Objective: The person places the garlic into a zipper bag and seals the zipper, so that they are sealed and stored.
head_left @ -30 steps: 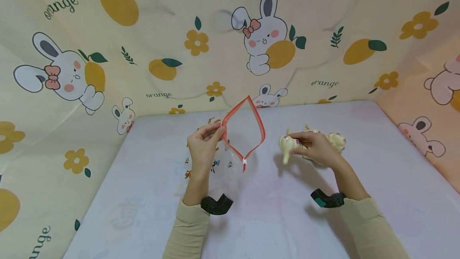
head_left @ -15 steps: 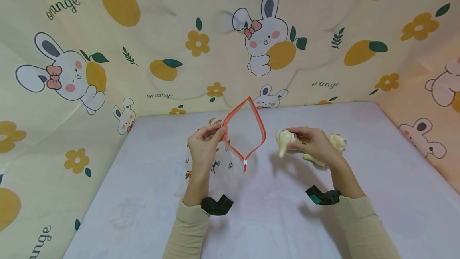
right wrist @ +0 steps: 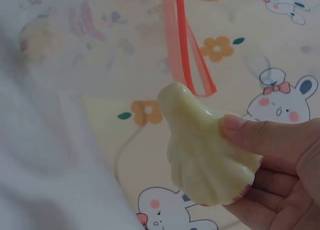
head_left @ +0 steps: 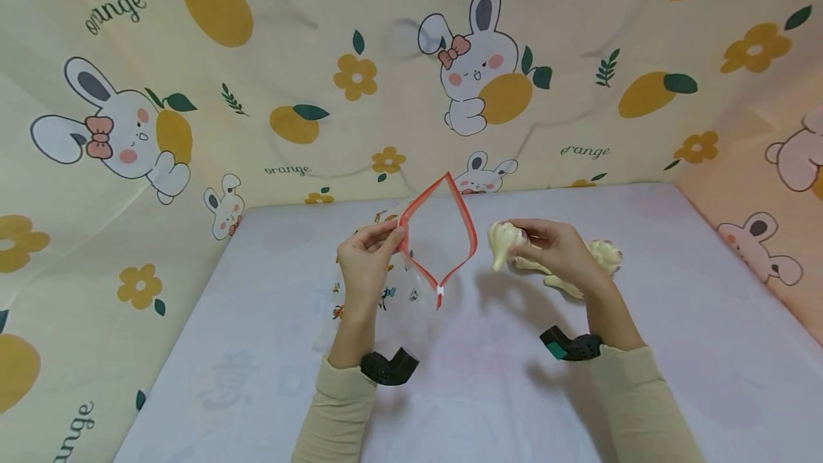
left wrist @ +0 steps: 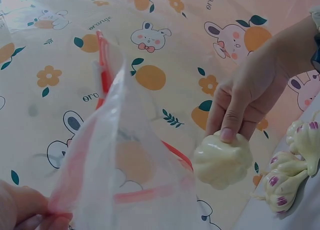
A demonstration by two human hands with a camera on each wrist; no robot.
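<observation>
My left hand (head_left: 366, 263) pinches the rim of a clear zip bag (left wrist: 150, 150) with small printed figures. Its red zip edge (head_left: 421, 200) stands spread in a diamond, with a white slider (head_left: 440, 291) at the near corner. To the right of the mouth, my right hand (head_left: 566, 252) holds a glossy pale garlic bulb (head_left: 504, 240) above the table, thumb on one side and fingers on the other. The bulb's stem points down towards the bag. In the right wrist view, a blurred yellowish round shape (right wrist: 40, 42) shows by the bag; I cannot tell whether it is inside.
Several more garlic bulbs (left wrist: 285, 185) with purple marks lie on the pale-covered table (head_left: 244, 349), partly hidden behind my right hand. A cloth backdrop (head_left: 398, 34) printed with rabbits and oranges rises behind the table and at both sides.
My right hand has moved left and slightly up with the garlic bulb, closer to the bag's mouth. The left hand and the bag have stayed nearly still.
</observation>
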